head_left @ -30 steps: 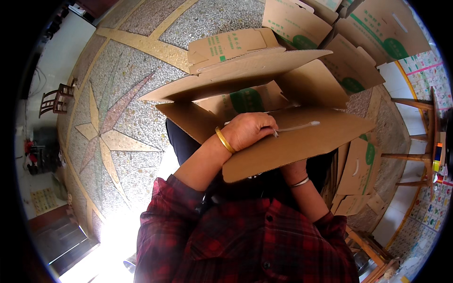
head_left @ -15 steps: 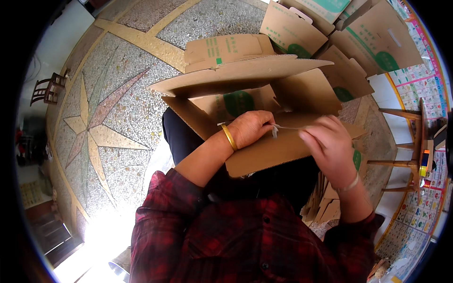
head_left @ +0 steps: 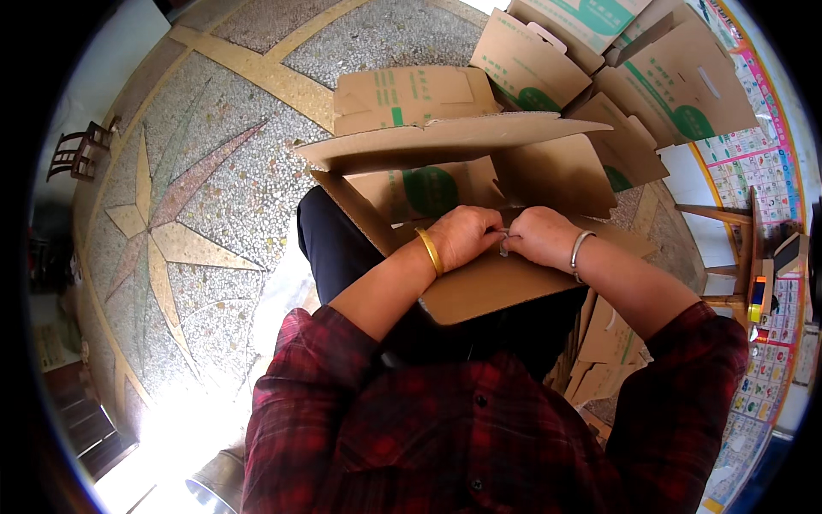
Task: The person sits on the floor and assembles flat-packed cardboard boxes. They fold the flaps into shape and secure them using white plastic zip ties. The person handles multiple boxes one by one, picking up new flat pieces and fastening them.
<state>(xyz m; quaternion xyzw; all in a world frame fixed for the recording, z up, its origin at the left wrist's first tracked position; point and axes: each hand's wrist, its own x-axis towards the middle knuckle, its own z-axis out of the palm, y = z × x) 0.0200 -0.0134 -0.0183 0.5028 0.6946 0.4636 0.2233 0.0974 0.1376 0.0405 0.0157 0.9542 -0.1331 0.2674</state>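
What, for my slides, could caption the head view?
Left hand and right hand pinch a white strip at a cardboard box.

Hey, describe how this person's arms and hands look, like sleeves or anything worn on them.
The left hand is ungloved, with a gold-coloured bangle behind it. The right hand is ungloved too, with a silver-coloured bangle. The sleeves are dark red and black plaid, ending well short of both bangles.

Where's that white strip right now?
In the head view, right of centre, the white strip shows between left hand and right hand, at the cardboard flap.
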